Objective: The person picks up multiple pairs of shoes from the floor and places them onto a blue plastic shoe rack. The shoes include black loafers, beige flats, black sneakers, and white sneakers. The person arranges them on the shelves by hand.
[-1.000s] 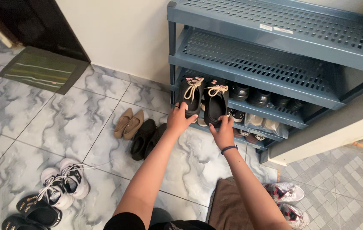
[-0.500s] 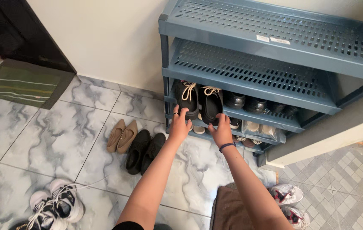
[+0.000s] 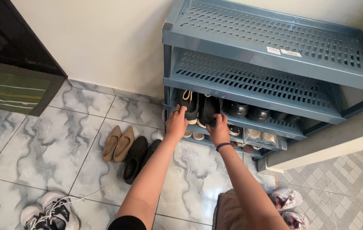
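Observation:
A pair of black shoes with cream laces (image 3: 199, 105) rests on the third shelf of a blue-grey plastic shoe rack (image 3: 249, 81), at its left end. My left hand (image 3: 177, 121) grips the heel of the left shoe. My right hand (image 3: 219, 127), with a dark band on the wrist, grips the heel of the right shoe. Both shoes are mostly under the shelf above, with toes hidden.
Other dark shoes (image 3: 249, 111) sit further right on the same shelf, more pairs below. On the marble floor lie beige flats (image 3: 117, 143), black flats (image 3: 137, 157), white-black sneakers (image 3: 51, 215), white-red sneakers (image 3: 290, 206), a brown mat (image 3: 228, 213) and a green doormat (image 3: 11, 87).
Both hands have pushed the black laced shoes forward, from in front of the rack onto the third shelf and deeper under the shelf above.

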